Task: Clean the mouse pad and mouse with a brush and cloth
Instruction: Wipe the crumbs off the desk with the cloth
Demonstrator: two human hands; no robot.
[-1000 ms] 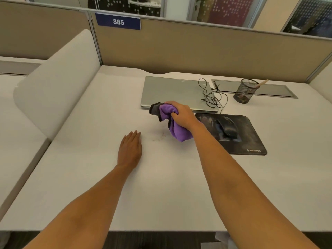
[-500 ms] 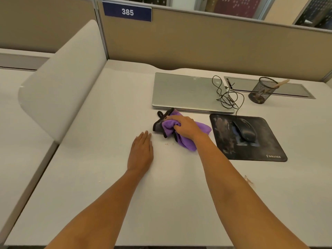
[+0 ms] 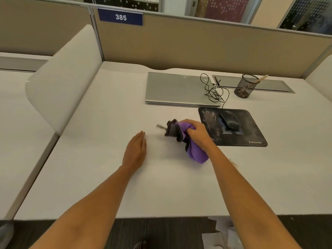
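Right hand (image 3: 197, 133) grips bunched purple cloth (image 3: 195, 150) mid-frame, left of mouse pad (image 3: 251, 133); left hand (image 3: 135, 150) flat, fingers straight, on desk (image 3: 107, 177).

right hand (image 3: 197, 133) with purple cloth (image 3: 196, 153) drawn back from the laptop (image 3: 176, 87), now just beside the mouse pad (image 3: 251, 130)

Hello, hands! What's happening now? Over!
Right hand grips purple cloth beside mouse pad. Left hand flat on desk. Pad dusty, mouse on it. Nothing in the way.
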